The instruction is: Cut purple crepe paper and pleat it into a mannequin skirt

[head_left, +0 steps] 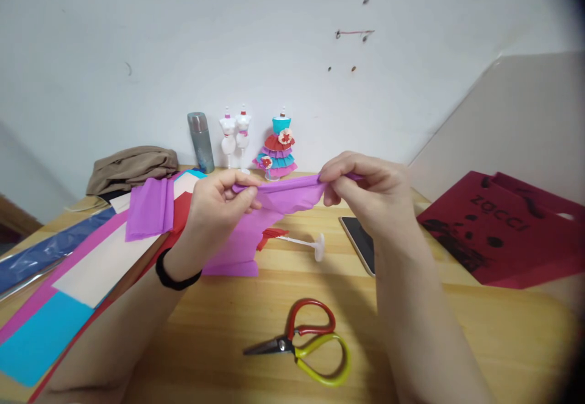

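"While the purple sheet (259,214) is stretched between your hands, what should you check first?"

"Check the grip. Your left hand (223,200) pinches the left end of the upper edge between thumb and fingers; your right hand (365,191) pinches the same edge near its right end, a short tip showing beyond. Hold both pinches level and light: material this thin would probably crease or tear under a hard pull."

"Where does the sheet sit?"

"Above the wooden table (205,343), its upper edge apparently folded into a narrow band. The loose part drops beside your left wrist; whether it touches the wood is not shown. Let it fall free of the black wristband (170,277), so that it does not drag the fold askew."

"And the surroundings?"

"Scissors (284,346) lie nearer you, apart from the sheet. A white stand (319,248) lies on its side, its red material (273,233) appearing just beside the loose part; leave room, so that neither snags."
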Demonstrator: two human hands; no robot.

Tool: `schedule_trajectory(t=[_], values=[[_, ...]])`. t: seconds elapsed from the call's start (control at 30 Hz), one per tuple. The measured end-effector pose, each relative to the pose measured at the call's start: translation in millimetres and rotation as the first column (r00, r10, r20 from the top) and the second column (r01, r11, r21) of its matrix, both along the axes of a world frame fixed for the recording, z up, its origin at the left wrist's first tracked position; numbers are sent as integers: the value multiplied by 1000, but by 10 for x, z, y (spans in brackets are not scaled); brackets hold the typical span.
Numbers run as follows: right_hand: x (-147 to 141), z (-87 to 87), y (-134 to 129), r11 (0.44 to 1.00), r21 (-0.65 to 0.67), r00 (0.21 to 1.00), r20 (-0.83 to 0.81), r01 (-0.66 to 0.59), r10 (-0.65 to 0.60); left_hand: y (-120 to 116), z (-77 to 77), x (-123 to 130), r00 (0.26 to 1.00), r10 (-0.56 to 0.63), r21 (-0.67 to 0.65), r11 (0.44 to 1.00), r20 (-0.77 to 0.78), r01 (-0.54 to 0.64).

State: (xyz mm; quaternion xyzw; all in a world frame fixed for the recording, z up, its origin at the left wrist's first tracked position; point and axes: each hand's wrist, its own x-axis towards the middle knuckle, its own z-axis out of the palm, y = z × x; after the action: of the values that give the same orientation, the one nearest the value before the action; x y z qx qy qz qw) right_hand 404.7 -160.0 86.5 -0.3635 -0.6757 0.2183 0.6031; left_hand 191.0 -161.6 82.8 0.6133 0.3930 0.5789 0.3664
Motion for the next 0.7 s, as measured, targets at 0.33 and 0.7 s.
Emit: schedule_trajectory(t=[0.33,0.7], values=[[21,23,19,992,-30,992,45,120,-119,73,-72,27,999,-49,-45,998,20,50],[96,16,38,994,-86,981,189,61,-43,95,-121,57,1000,-13,46,999,14,12]])
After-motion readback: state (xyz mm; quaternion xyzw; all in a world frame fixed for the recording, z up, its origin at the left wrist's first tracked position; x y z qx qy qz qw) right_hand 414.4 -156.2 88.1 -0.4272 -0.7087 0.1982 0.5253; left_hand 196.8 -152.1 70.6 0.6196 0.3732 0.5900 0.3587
